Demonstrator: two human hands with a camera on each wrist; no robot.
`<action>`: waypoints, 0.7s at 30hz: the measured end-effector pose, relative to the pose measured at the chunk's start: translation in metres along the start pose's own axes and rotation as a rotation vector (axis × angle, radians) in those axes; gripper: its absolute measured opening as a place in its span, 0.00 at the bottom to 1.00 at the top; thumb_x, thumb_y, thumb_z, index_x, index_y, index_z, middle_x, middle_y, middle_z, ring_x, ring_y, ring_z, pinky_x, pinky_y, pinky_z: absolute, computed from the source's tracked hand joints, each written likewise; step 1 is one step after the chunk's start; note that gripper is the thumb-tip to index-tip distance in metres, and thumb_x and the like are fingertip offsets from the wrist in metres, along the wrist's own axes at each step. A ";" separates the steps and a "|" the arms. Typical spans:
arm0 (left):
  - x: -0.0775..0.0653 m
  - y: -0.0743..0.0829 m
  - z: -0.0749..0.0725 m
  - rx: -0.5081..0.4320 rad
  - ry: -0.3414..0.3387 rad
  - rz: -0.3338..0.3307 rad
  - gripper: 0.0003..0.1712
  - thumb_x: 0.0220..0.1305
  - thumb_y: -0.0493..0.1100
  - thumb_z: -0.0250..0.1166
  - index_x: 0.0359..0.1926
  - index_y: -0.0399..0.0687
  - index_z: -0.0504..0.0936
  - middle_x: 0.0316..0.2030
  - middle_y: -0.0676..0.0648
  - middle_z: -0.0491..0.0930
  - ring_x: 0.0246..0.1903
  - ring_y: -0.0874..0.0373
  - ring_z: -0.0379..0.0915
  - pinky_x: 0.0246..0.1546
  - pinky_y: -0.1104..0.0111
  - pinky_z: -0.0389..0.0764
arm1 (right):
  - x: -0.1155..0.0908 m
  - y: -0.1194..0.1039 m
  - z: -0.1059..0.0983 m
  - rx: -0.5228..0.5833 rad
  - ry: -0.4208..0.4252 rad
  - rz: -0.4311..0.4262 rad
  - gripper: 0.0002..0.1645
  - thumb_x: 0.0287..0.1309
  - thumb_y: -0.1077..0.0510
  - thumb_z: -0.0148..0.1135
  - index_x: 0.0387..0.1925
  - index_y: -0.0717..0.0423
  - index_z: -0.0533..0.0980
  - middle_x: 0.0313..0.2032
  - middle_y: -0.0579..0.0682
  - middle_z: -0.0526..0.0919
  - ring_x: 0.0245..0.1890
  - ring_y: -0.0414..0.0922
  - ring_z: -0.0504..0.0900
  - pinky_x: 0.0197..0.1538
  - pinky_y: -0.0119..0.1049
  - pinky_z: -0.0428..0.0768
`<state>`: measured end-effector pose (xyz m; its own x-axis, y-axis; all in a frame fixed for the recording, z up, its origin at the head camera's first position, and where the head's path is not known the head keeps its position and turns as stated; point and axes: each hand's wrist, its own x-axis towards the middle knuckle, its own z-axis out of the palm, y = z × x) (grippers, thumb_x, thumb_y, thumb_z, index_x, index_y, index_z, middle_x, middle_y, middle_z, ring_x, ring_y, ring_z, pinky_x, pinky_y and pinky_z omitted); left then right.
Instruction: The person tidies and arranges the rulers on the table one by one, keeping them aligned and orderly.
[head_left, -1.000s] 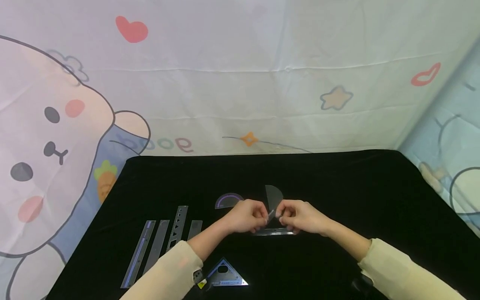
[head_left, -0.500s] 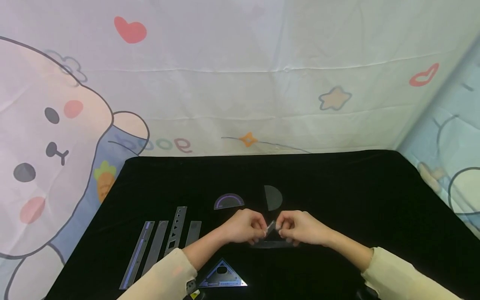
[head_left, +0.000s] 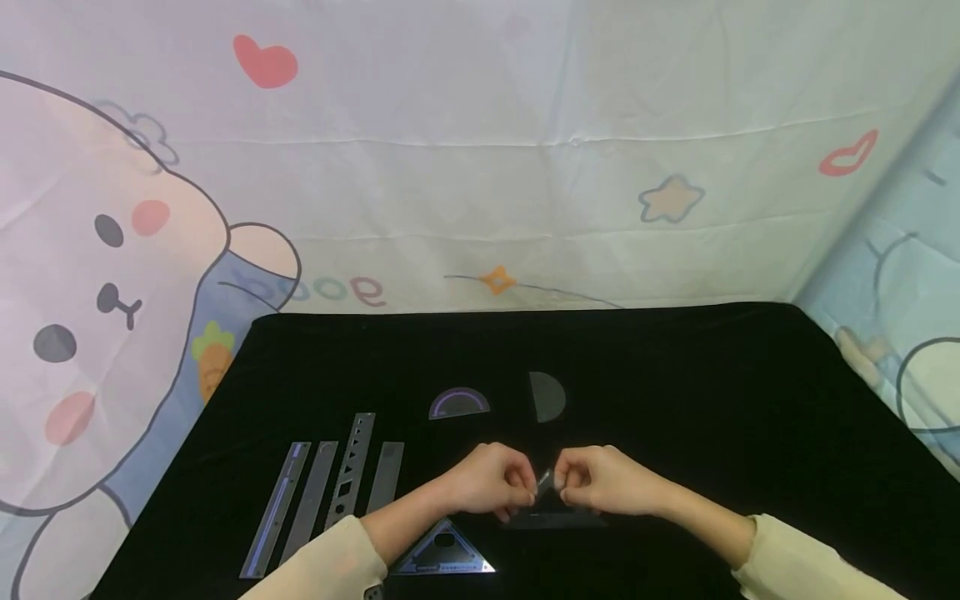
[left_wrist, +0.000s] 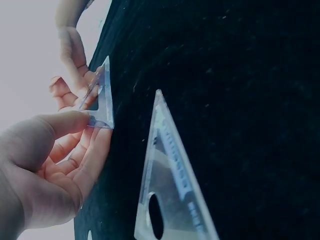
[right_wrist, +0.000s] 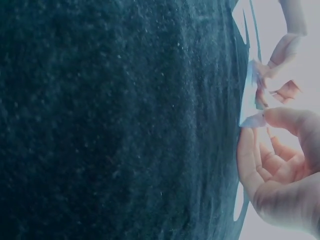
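Note:
My left hand [head_left: 491,477] and right hand [head_left: 611,479] hold a clear plastic set square [head_left: 557,520] between them, each pinching one side. In the left wrist view the left thumb presses on a corner of the held set square [left_wrist: 105,100], fingers beneath it. The right wrist view has the right thumb on the opposite corner of the set square [right_wrist: 247,102]. Its long edge faces my body, close over the black cloth. Just left of it, partly behind the left forearm, lies another set square [head_left: 450,560] with blue markings and an oval hole.
Beyond the hands lie a protractor with a purple arc [head_left: 459,403] and a plain clear protractor [head_left: 548,397]. Several rulers stand in a row at left, including a purple-marked ruler [head_left: 276,510] and a stencil ruler [head_left: 352,467]. Black cloth [head_left: 712,392] covers the table before a printed curtain.
Both hands have drawn the held set square toward my body, away from the protractors. The plain protractor now shows whole behind them. The pinch of both hands stays the same.

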<state>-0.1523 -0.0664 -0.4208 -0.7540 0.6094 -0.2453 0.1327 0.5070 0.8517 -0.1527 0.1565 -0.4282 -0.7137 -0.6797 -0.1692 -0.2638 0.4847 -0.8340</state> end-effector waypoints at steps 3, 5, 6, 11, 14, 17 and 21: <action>-0.003 0.000 0.005 -0.003 -0.003 -0.003 0.02 0.52 0.33 0.65 0.28 0.42 0.80 0.19 0.49 0.78 0.17 0.58 0.77 0.19 0.69 0.81 | -0.003 0.000 0.003 -0.020 -0.011 -0.015 0.04 0.55 0.60 0.59 0.33 0.51 0.74 0.22 0.45 0.78 0.16 0.35 0.74 0.21 0.30 0.77; -0.005 0.000 0.007 -0.001 -0.008 -0.002 0.02 0.52 0.33 0.65 0.28 0.42 0.80 0.19 0.49 0.78 0.17 0.59 0.77 0.19 0.69 0.81 | -0.005 0.000 0.004 -0.032 -0.018 -0.029 0.03 0.55 0.60 0.59 0.33 0.50 0.73 0.22 0.43 0.77 0.16 0.34 0.74 0.21 0.29 0.77; -0.006 0.000 0.008 0.002 -0.010 0.001 0.02 0.52 0.33 0.65 0.27 0.42 0.80 0.19 0.49 0.78 0.16 0.59 0.76 0.18 0.70 0.81 | -0.006 0.000 0.005 -0.038 -0.020 -0.038 0.03 0.55 0.60 0.59 0.32 0.50 0.73 0.22 0.42 0.76 0.16 0.33 0.73 0.21 0.29 0.77; -0.010 -0.001 0.015 0.010 -0.024 0.011 0.03 0.52 0.33 0.66 0.26 0.43 0.79 0.18 0.51 0.77 0.15 0.61 0.75 0.17 0.70 0.80 | -0.011 0.000 0.010 -0.082 -0.023 -0.086 0.04 0.53 0.62 0.60 0.31 0.51 0.73 0.21 0.39 0.74 0.17 0.31 0.72 0.22 0.28 0.76; -0.011 -0.002 0.018 0.007 -0.038 0.013 0.03 0.52 0.33 0.66 0.26 0.43 0.79 0.18 0.52 0.77 0.14 0.62 0.74 0.17 0.70 0.80 | -0.013 0.000 0.013 -0.107 -0.015 -0.105 0.05 0.52 0.62 0.60 0.30 0.50 0.73 0.21 0.38 0.74 0.17 0.31 0.71 0.21 0.27 0.76; -0.012 -0.002 0.021 0.009 -0.046 0.020 0.04 0.52 0.33 0.66 0.26 0.44 0.79 0.17 0.53 0.77 0.14 0.62 0.74 0.16 0.70 0.80 | -0.015 0.000 0.016 -0.135 -0.006 -0.107 0.06 0.50 0.63 0.61 0.29 0.49 0.73 0.20 0.37 0.73 0.18 0.30 0.70 0.21 0.26 0.74; -0.012 -0.002 0.023 0.017 -0.044 0.026 0.06 0.50 0.32 0.66 0.26 0.44 0.77 0.16 0.53 0.76 0.13 0.62 0.73 0.16 0.70 0.80 | -0.017 -0.001 0.017 -0.151 0.000 -0.108 0.06 0.50 0.63 0.61 0.29 0.49 0.73 0.20 0.37 0.73 0.18 0.29 0.70 0.21 0.25 0.74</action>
<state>-0.1289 -0.0607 -0.4303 -0.7211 0.6484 -0.2442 0.1626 0.5010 0.8501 -0.1290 0.1582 -0.4339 -0.6758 -0.7324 -0.0828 -0.4335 0.4859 -0.7589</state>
